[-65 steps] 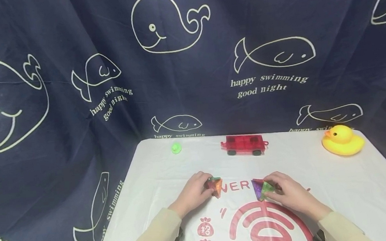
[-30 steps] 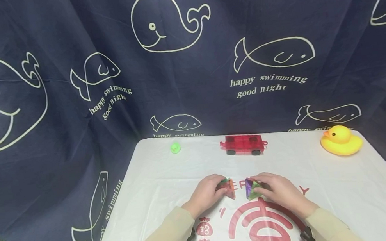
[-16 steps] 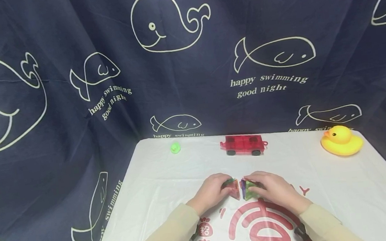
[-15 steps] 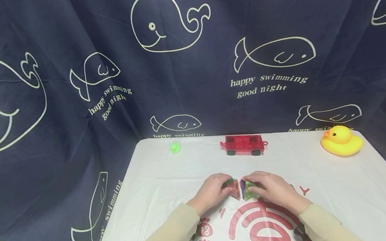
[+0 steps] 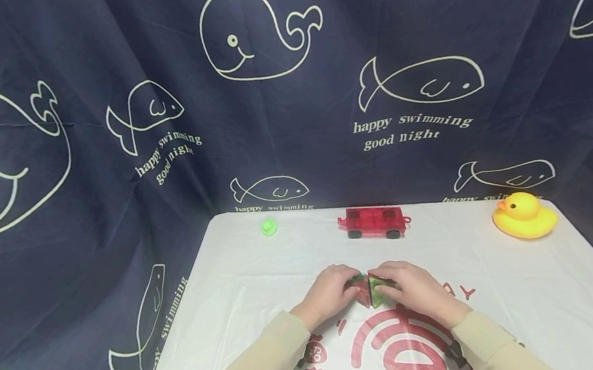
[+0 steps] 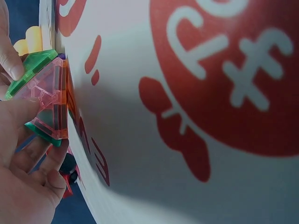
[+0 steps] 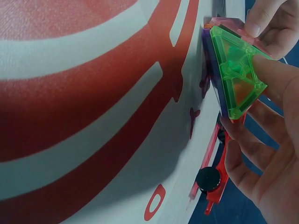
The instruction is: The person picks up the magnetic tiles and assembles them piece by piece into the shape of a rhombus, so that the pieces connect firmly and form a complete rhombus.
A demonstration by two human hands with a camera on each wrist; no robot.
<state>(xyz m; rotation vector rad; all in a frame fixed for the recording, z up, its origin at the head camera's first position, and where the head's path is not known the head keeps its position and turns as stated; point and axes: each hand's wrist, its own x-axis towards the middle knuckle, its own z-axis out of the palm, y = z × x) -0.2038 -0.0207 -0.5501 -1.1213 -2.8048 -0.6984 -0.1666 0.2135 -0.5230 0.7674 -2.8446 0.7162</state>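
At the middle of the table, two small pyramids of see-through triangular magnetic tiles stand side by side, faces together in the head view. My left hand (image 5: 329, 293) grips the left pyramid (image 5: 363, 296), thumb on its pink tile (image 6: 44, 91); teal and orange tiles show as well. My right hand (image 5: 415, 288) holds the right pyramid (image 5: 377, 294) with the thumb on its green tile (image 7: 236, 70). A purple tile (image 7: 214, 77) forms that pyramid's underside edge in the right wrist view. Both pyramids are close over the white cloth. Fingers hide their far sides.
A red toy wagon (image 5: 373, 220) with dark wheels stands at the back of the table. A small green duck (image 5: 269, 227) sits back left, a large yellow duck (image 5: 525, 218) back right. Behind hangs a dark blue curtain (image 5: 289, 119); red prints mark the white tablecloth (image 5: 262, 267).
Both hands have come inward, each carrying its pyramid. The wide gap between the pyramids has closed, and they now meet. The wagon and ducks stay where they were.
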